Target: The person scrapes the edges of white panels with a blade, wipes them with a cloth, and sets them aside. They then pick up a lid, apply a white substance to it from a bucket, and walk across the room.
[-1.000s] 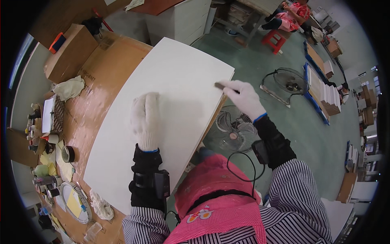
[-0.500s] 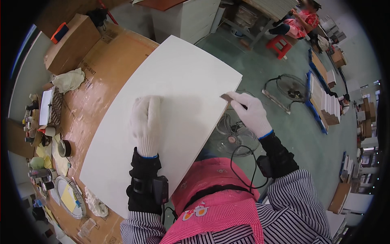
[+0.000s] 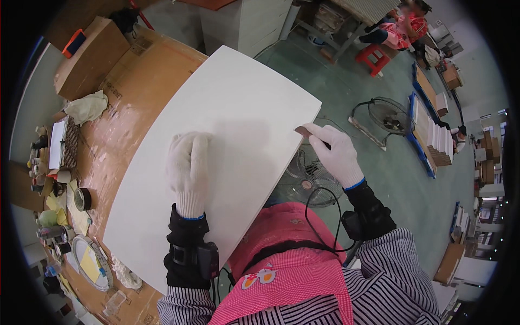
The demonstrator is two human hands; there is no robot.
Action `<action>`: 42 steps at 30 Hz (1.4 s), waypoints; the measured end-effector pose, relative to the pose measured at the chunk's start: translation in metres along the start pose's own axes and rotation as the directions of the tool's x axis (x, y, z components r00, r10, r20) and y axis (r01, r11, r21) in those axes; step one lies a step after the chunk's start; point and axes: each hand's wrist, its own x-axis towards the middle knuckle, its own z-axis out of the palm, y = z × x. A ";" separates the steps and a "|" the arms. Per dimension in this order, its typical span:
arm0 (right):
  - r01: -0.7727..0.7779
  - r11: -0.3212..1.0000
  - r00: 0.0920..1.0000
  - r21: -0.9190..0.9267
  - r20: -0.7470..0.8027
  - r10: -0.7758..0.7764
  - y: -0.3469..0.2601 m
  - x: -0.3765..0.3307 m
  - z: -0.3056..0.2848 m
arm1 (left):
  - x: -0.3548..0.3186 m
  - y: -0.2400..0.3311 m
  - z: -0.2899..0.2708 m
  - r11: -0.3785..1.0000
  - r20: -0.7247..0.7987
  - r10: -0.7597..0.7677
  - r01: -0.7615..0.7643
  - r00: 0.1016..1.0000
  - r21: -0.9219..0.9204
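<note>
A large white panel (image 3: 227,97) with one curved side lies over the workbench, its right corner out past the bench. On its left part rests my left hand (image 3: 188,165), in a white knit glove, fingers folded under; whatever they might hold is hidden. At the panel's right edge, my gloved right hand (image 3: 335,151) is closed on a small flat brown piece (image 3: 303,131), pinched between thumb and fingers. That piece meets the panel's edge; its exact kind is too small to tell.
The brown-covered workbench (image 3: 146,70) holds a cardboard box (image 3: 89,57), a white cloth (image 3: 86,107), a tape roll (image 3: 82,199) and a round tub lid (image 3: 89,262). Floor fans (image 3: 387,115) stand to the right, beside stacked boards (image 3: 436,143). A person sits far right near a red stool (image 3: 372,58).
My left hand has slid slightly left over the panel. My right hand, with the brown piece, has stayed nearly in place at the edge. The whole view has shifted slightly.
</note>
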 end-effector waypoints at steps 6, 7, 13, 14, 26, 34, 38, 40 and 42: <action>0.036 0.999 0.997 0.002 0.074 -0.036 -0.002 0.008 -0.005 | -0.002 -0.005 0.001 1.000 -0.054 0.006 -0.007 0.999 -0.019; 0.029 0.999 0.999 0.016 0.040 -0.029 0.001 0.007 -0.003 | -0.002 0.000 0.003 0.999 -0.046 -0.014 0.012 0.999 -0.035; 0.045 0.999 0.997 0.023 0.062 -0.046 0.002 0.004 -0.002 | 0.001 -0.003 -0.001 1.000 -0.029 0.025 -0.024 0.999 0.012; 0.038 0.999 0.995 0.016 0.088 -0.039 0.003 0.007 -0.004 | 0.000 -0.003 0.000 1.000 -0.028 0.030 -0.030 0.999 0.011; 0.105 0.992 0.990 0.073 -0.100 -0.098 0.016 0.019 0.000 | 0.002 -0.001 0.001 0.999 -0.019 0.019 -0.019 1.000 0.035; 0.223 0.859 0.523 0.461 0.687 -0.505 -0.043 -0.039 0.005 | 0.001 -0.004 -0.001 1.000 -0.024 0.001 -0.001 1.000 -0.011; 0.087 0.953 0.981 0.291 0.139 -0.133 0.005 0.012 0.009 | 0.000 -0.001 -0.001 1.000 -0.049 0.005 -0.004 0.999 0.021; 0.150 0.950 0.974 0.272 0.125 -0.190 0.012 0.019 0.009 | -0.002 0.002 -0.001 1.000 -0.065 -0.022 0.021 0.998 -0.009; 0.198 0.979 0.980 0.054 0.028 -0.199 0.030 0.043 -0.003 | -0.002 0.002 -0.002 0.998 -0.083 -0.053 0.050 0.995 -0.031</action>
